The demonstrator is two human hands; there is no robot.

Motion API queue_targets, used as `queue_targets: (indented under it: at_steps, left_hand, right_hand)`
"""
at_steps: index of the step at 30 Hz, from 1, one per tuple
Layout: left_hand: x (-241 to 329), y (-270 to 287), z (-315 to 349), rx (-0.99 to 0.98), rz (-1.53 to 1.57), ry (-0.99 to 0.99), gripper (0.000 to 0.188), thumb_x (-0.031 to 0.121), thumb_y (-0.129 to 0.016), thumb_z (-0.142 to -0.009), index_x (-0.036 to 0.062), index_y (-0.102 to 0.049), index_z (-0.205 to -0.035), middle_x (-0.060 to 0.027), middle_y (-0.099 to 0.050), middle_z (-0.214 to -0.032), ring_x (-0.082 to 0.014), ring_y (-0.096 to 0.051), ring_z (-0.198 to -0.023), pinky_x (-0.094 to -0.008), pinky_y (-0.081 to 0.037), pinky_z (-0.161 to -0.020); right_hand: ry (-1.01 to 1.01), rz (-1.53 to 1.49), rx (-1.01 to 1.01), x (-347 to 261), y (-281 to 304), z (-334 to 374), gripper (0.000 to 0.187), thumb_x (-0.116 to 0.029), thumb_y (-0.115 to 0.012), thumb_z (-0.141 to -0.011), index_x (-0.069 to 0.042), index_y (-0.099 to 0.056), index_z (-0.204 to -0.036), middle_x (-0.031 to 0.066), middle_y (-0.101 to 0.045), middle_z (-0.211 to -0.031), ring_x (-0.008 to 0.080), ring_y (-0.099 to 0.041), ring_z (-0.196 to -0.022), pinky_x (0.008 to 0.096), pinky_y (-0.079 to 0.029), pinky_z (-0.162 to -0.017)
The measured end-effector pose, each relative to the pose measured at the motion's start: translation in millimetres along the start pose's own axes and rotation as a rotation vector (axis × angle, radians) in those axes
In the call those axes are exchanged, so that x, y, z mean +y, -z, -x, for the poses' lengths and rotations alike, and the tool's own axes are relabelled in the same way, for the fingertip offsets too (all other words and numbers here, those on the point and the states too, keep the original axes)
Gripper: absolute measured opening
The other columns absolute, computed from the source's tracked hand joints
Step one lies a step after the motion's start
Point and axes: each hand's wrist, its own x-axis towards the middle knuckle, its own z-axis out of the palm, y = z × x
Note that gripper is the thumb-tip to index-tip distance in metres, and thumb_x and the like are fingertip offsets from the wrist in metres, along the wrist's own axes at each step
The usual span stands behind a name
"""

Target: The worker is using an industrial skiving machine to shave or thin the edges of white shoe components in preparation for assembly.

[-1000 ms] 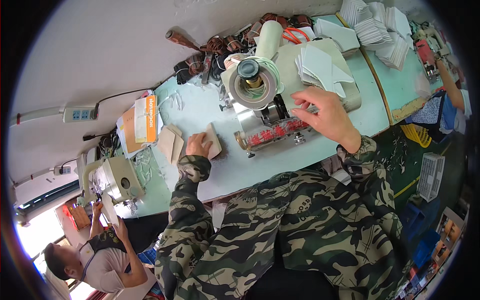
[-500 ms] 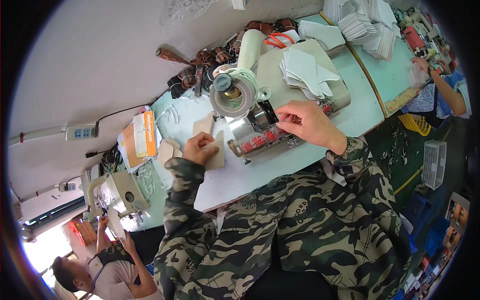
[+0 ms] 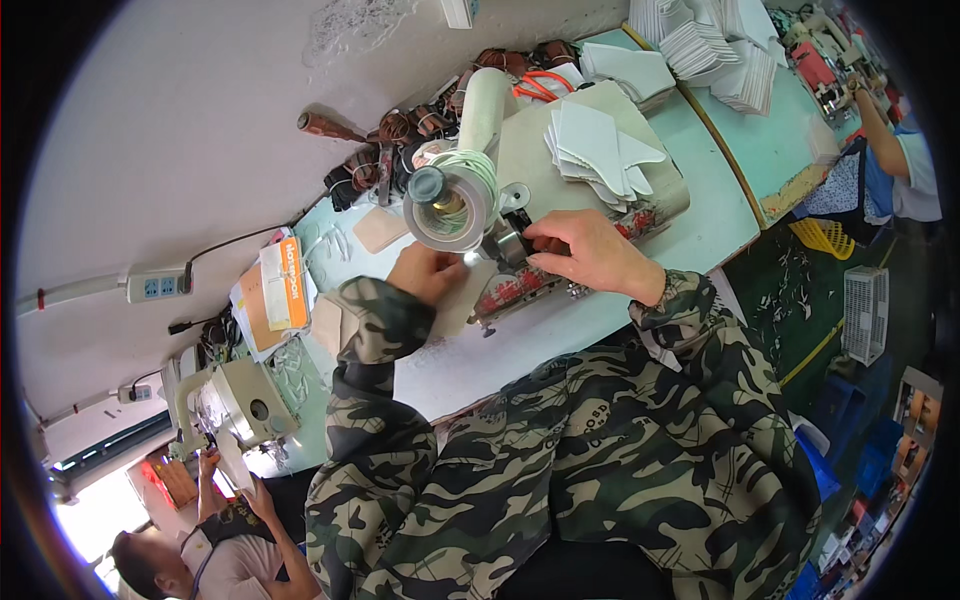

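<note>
My left hand (image 3: pixel 428 272) is closed on a thin beige flat piece (image 3: pixel 462 298) at the left end of a sewing-type machine (image 3: pixel 525 283) with worn red paint. The piece's far edge is at the machine's shiny metal working end. My right hand (image 3: pixel 597 252) is at the machine's front, thumb and fingertips bent together against its dark metal part (image 3: pixel 512 240); what they grip, if anything, is hidden. A round lamp head (image 3: pixel 447 212) wound with pale cord stands over the working end. Another beige piece (image 3: pixel 380 229) lies flat beyond my left hand.
More beige pieces (image 3: pixel 328 322) lie partly under my left sleeve. White cut pieces (image 3: pixel 592 140) rest on the machine's bed, and white stacks (image 3: pixel 700 50) stand farther right. Orange-handled scissors (image 3: pixel 541 86) and tied dark bundles (image 3: pixel 395 126) line the wall. Co-workers sit at left and right.
My left hand has moved right and away from me with the beige piece, up to the machine's working end. My right hand stays at the machine. The whole view has shifted slightly.
</note>
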Motion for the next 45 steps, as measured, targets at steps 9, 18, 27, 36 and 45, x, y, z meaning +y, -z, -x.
queue_targets:
  at_steps: [9,18,27,36,45]
  left_hand:
    - [-56,39,-59,0.451,-0.140,-0.193,0.026,0.028,-0.060,-0.086,0.0065,-0.066,-0.099,-0.0164,-0.068,-0.081,-0.0366,-0.065,-0.079,-0.0421,-0.051,-0.072]
    - [-170,10,-55,0.460,-0.766,0.021,0.056,0.017,-0.068,-0.076,0.0191,-0.053,-0.130,-0.0173,-0.057,-0.112,-0.0353,-0.059,-0.097,-0.0448,-0.051,-0.080]
    - [-150,-54,5,0.456,-0.439,0.047,0.039,0.025,-0.074,-0.071,0.0098,-0.064,-0.106,-0.0141,-0.061,-0.094,-0.0337,-0.063,-0.083,-0.0430,-0.051,-0.074]
    - [-107,-29,29,0.364,-0.225,0.022,0.024,0.019,-0.071,-0.076,0.0060,-0.066,-0.096,-0.0142,-0.066,-0.093,-0.0338,-0.064,-0.081,-0.0364,-0.050,-0.077]
    - [-1,-5,25,0.056,0.102,-0.172,0.018,0.012,-0.065,-0.082,-0.0022,-0.066,-0.092,-0.0080,-0.067,-0.080,-0.0126,-0.060,-0.075,-0.0283,-0.049,-0.072]
  right_hand:
    - [-0.039,0.185,-0.029,-7,31,-17,0.033,-0.015,-0.072,-0.071,-0.004,-0.066,-0.101,0.0109,-0.066,-0.087,0.0291,-0.063,-0.083,0.0375,-0.050,-0.072]
    - [0.030,0.721,0.224,10,91,4,0.089,-0.026,-0.081,-0.061,-0.010,-0.040,-0.139,0.0160,-0.046,-0.135,0.0352,-0.046,-0.120,0.0485,-0.036,-0.100]
    - [-0.124,0.822,0.203,31,78,-37,0.096,-0.035,-0.081,-0.065,-0.009,-0.032,-0.144,0.0204,-0.042,-0.136,0.0387,-0.044,-0.121,0.0538,-0.034,-0.098]
    - [0.061,0.172,0.100,-20,45,12,0.044,-0.024,-0.074,-0.075,-0.001,-0.060,-0.110,0.0135,-0.066,-0.093,0.0302,-0.064,-0.085,0.0382,-0.051,-0.073]
    - [0.011,0.073,-0.064,-7,-3,2,0.039,-0.018,-0.074,-0.077,-0.001,-0.060,-0.109,0.0121,-0.067,-0.085,0.0286,-0.066,-0.077,0.0368,-0.052,-0.069]
